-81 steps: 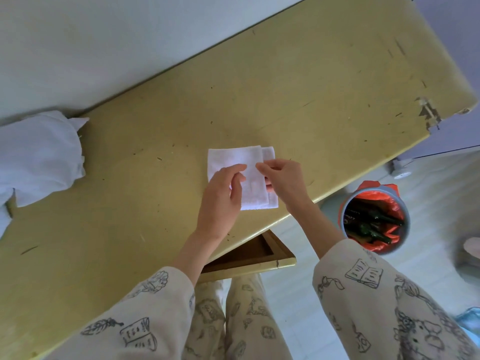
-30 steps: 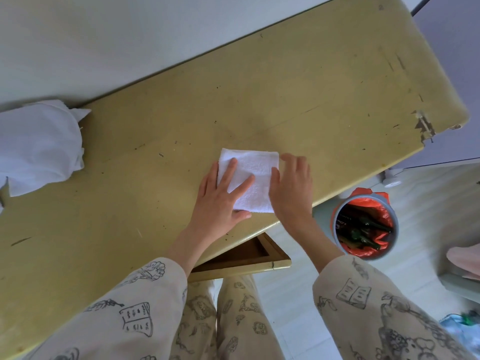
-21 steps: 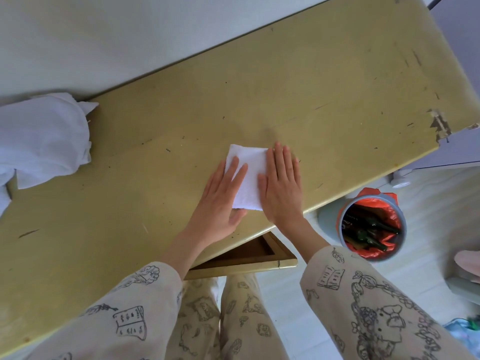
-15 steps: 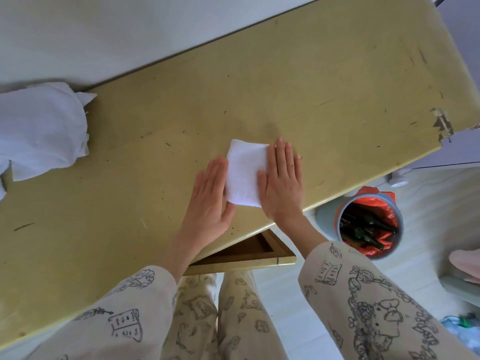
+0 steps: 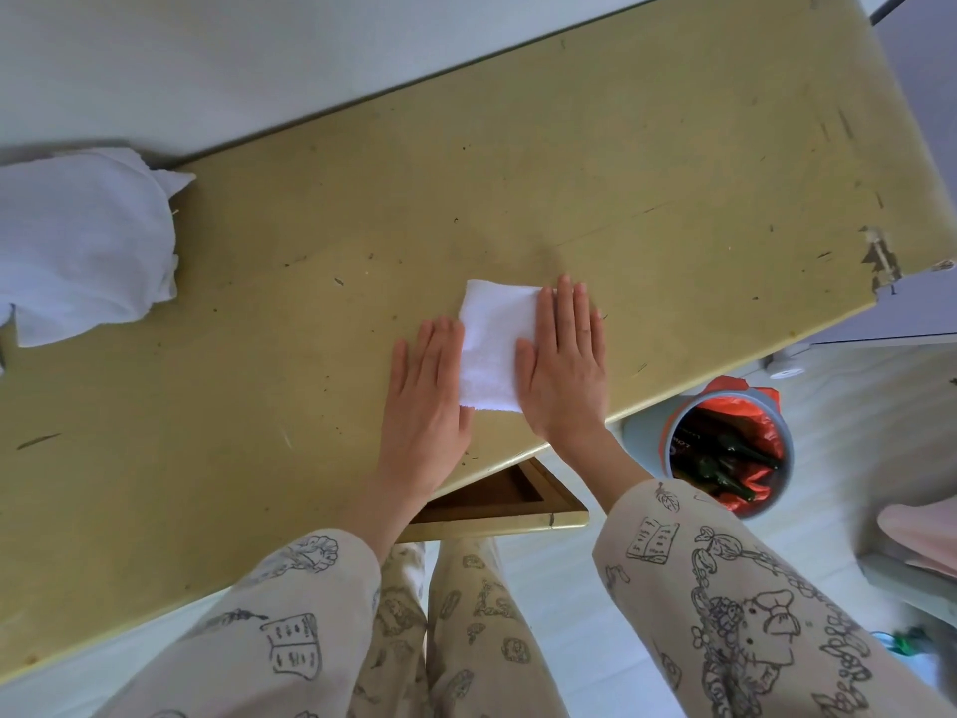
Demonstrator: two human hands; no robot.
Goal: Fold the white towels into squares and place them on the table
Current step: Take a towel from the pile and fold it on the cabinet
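A loose heap of white towels (image 5: 83,241) is seen well to the left of the folded towel (image 5: 492,349), at the far edge of the yellow table (image 5: 647,163), still unfolded. The folded towel itself lies flat near the table's front edge, with a small patch of it showing between the two hands. Just to its left, the left hand (image 5: 427,406) is laid flat on the table with straight fingers, its inner edge touching the towel's left side; nothing is grasped. On the towel's right side, the right hand (image 5: 564,365) is pressed palm down with fingers extended, covering the right part of the cloth; nothing is held there either. Below the towel, an open drawer (image 5: 497,500) is seen under the table edge, and to the right of the towel, on the floor, a bin (image 5: 725,453) lined with red plastic holds dark bottles.

The step in hand is judged to be the final flattening of this towel. The next move seems to call for both palms to be lifted off and another towel to be drawn from the heap.
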